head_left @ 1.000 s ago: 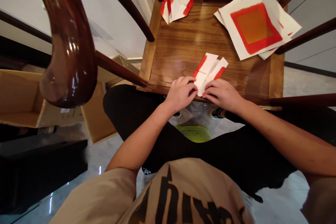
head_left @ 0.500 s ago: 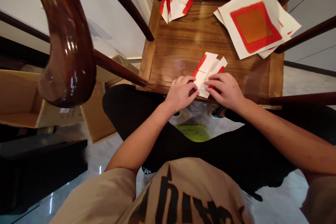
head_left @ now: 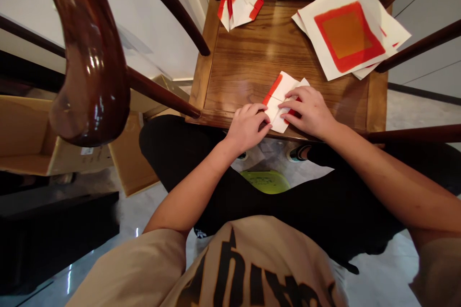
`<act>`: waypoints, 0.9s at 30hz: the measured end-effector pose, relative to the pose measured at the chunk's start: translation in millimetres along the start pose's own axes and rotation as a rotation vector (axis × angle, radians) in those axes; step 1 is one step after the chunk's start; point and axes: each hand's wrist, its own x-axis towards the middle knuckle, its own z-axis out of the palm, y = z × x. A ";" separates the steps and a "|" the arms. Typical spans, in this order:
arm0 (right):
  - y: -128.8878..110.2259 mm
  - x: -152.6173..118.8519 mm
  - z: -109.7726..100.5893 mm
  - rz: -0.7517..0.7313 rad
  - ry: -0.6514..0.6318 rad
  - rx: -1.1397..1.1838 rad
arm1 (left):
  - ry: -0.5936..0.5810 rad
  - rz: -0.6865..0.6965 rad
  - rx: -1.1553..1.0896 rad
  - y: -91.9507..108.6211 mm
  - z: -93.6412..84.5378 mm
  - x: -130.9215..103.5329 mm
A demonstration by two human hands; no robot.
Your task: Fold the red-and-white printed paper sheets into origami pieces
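A folded piece of white and red paper lies near the front edge of the wooden chair seat. A red strip runs down its left side, and creases cross its white middle. My left hand holds the lower left edge, with thumb and fingertips closed on it. On the right side, my right hand grips and presses the paper's flap with bent fingers, covering most of that side. Little of the red on the right flap shows between those fingers.
A folded red and white paper shape sits at the seat's back left. Several white sheets with a red and orange square lie at the back right. A curved wooden armrest rises at left, above cardboard boxes. A green object is below.
My right hand has moved slightly up and left over the paper. The right flap now lies closer to the middle, narrowing the gap between the two sides. My left hand stays in place.
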 end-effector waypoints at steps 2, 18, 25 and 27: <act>1.9 0.3 1.0 0.004 0.007 0.002 | -0.001 -0.001 0.002 0.6 -0.3 0.0; 2.6 -0.4 2.1 0.043 0.002 0.080 | -0.011 -0.012 0.004 1.6 -0.6 0.1; 4.4 -1.4 3.1 0.027 -0.003 0.072 | -0.007 -0.005 -0.008 1.0 -0.1 0.1; 4.3 -1.6 3.2 0.027 -0.007 0.068 | -0.008 -0.005 -0.009 1.1 -0.5 0.1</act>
